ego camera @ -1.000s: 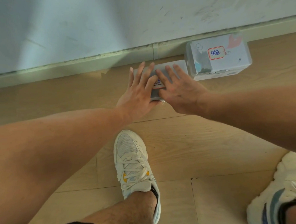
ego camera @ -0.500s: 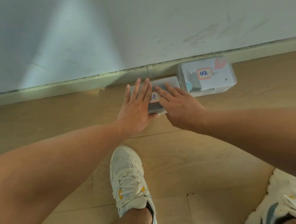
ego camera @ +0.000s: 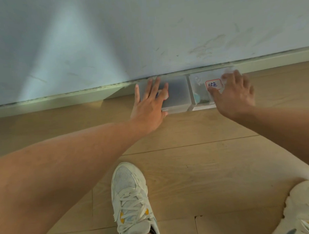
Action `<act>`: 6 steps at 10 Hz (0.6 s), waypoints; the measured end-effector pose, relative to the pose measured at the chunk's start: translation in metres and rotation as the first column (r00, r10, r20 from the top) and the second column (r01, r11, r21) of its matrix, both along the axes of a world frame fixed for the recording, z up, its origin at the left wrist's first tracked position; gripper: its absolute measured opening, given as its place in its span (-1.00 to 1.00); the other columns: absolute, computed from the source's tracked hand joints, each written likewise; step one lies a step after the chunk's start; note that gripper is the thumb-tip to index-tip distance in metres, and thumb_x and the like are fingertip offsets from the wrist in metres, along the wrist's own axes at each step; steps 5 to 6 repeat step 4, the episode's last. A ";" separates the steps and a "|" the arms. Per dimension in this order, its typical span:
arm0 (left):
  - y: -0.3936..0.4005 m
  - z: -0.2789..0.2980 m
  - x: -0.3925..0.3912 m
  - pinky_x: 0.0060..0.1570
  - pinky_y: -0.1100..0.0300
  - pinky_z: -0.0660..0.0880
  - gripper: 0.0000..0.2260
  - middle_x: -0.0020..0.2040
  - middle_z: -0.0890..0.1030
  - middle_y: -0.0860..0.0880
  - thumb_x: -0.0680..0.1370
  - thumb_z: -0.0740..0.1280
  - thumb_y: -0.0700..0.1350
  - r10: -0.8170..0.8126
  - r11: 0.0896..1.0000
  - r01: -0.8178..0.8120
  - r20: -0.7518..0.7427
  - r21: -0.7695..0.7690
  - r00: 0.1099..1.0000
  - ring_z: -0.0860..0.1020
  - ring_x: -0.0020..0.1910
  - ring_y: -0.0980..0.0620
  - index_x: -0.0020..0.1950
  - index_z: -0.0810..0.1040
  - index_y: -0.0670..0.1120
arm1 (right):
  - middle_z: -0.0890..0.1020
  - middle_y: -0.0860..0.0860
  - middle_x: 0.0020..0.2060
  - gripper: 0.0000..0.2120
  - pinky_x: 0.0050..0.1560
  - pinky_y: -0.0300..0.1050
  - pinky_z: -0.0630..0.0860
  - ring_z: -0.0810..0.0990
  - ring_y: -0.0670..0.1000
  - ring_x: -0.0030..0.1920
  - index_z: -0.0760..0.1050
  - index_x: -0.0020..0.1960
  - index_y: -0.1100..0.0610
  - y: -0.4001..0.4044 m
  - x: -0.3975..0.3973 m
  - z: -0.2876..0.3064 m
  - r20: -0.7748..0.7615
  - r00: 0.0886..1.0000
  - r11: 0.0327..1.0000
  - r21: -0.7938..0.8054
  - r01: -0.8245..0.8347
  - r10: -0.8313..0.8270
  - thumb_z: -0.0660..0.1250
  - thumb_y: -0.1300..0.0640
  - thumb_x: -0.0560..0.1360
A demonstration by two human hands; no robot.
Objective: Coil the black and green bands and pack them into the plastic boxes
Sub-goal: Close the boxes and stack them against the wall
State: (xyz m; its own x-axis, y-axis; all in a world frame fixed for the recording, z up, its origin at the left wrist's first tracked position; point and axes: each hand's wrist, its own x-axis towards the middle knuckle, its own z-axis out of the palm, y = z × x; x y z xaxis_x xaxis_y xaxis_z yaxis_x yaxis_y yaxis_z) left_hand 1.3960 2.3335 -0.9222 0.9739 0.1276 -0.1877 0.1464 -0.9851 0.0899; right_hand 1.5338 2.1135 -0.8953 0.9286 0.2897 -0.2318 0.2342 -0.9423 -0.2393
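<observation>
Two plastic boxes sit side by side on the wooden floor [ego camera: 188, 159], touching each other and pushed up against the skirting board [ego camera: 59, 99] at the foot of the wall [ego camera: 110, 38]. Both lids are on. The left box [ego camera: 177, 92] looks dark through its frosted lid, which suggests the black band is coiled inside; the right box [ego camera: 199, 89] shows something pale green through its lid and carries a red-edged label [ego camera: 213, 84] with handwriting, so the green band [ego camera: 198, 97] seems to be packed there. Neither band lies loose on the floor, and the packing looks finished apart from tidying the boxes into place.

The left hand [ego camera: 149, 106] lies flat on the lid of the left box, fingers straight and slightly spread, its thumb at the front edge; it appears to press down or push the box toward the wall. It partly covers a second label there. The right hand [ego camera: 235, 94] rests over the right part of the right box with fingers bent over the far side of the lid and the thumb near the label. It looks like a light hold to steady or slide the box, though motion blur makes the exact grip hard to read.

Nearer the person, two white shoes [ego camera: 131, 198] stand on the floor, well apart from the boxes.
</observation>
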 end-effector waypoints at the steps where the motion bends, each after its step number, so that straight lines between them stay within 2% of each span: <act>1: -0.004 0.003 0.007 0.57 -0.29 -0.23 -0.17 0.66 -0.31 -0.16 0.64 0.27 0.12 0.007 1.000 -0.007 -0.030 -0.001 1.000 -0.34 0.62 -0.17 0.66 -0.26 -0.04 | 0.12 0.10 0.59 -0.35 0.51 0.30 0.16 0.04 0.23 0.58 0.16 0.54 0.01 -0.007 0.006 -0.003 -0.054 0.999 1.000 0.002 -0.009 0.009 0.13 -0.31 0.59; 2: -0.007 0.008 0.011 0.56 -0.28 -0.26 -0.10 0.63 -0.40 -0.12 0.62 0.30 0.16 0.054 0.998 -0.059 -0.118 -0.035 0.992 -0.41 0.59 -0.16 0.64 -0.34 0.01 | 0.13 0.05 0.59 -0.36 0.46 0.29 0.27 0.07 0.20 0.57 0.17 0.56 -0.03 -0.009 0.011 0.007 -0.094 0.995 0.999 0.034 -0.027 0.031 0.20 -0.26 0.58; 3: -0.010 0.016 0.018 0.56 -0.26 -0.29 0.05 0.61 -0.45 -0.10 0.50 0.41 0.22 0.071 0.993 -0.089 -0.221 -0.072 0.973 -0.45 0.58 -0.15 0.63 -0.35 0.04 | 0.12 0.04 0.60 -0.32 0.49 0.18 0.19 0.06 0.16 0.57 0.16 0.59 -0.06 -0.017 0.020 0.018 -0.175 0.980 0.995 0.010 -0.099 0.099 0.30 -0.21 0.56; 4: -0.004 0.045 0.018 0.60 -0.16 -0.20 0.03 0.65 -0.34 -0.07 0.48 0.46 0.21 0.063 0.961 -0.118 -0.217 -0.251 0.974 -0.34 0.63 -0.09 0.67 -0.20 0.03 | 0.25 0.07 0.58 -0.41 0.51 -0.04 0.08 0.15 0.09 0.57 0.32 0.53 0.02 -0.023 0.030 0.056 -0.217 0.945 0.965 -0.041 -0.261 0.246 0.36 -0.09 0.56; 6: -0.004 0.045 0.018 0.60 -0.16 -0.20 0.03 0.65 -0.34 -0.07 0.48 0.46 0.21 0.063 0.961 -0.118 -0.217 -0.251 0.974 -0.34 0.63 -0.09 0.67 -0.20 0.03 | 0.25 0.07 0.58 -0.41 0.51 -0.04 0.08 0.15 0.09 0.57 0.32 0.53 0.02 -0.023 0.030 0.056 -0.217 0.945 0.965 -0.041 -0.261 0.246 0.36 -0.09 0.56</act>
